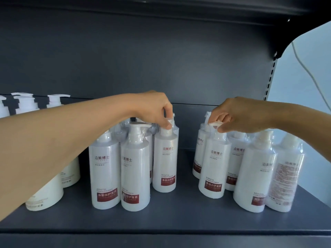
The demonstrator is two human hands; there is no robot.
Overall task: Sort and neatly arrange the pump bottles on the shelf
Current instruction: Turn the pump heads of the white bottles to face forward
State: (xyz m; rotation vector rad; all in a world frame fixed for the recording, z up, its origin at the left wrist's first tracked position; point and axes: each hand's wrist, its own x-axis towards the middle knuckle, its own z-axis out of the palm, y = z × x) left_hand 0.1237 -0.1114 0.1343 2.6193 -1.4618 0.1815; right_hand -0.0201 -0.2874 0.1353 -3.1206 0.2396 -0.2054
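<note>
The sorting seems only half done: on the dark grey metal shelf (179, 217) the left hand (157, 108) pinches the pump of one white red-labelled conditioner bottle (165, 163), the right hand (238, 117) pinches another's (215, 167) (both standing upright), while the right cluster is uneven.

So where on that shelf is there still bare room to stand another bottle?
A bare lane runs back along the shelf between the bottle the left hand pinches and the one the right hand pinches. The front edge strip is bare too. Both white clusters and the cream bottles at far left are crowded.
</note>
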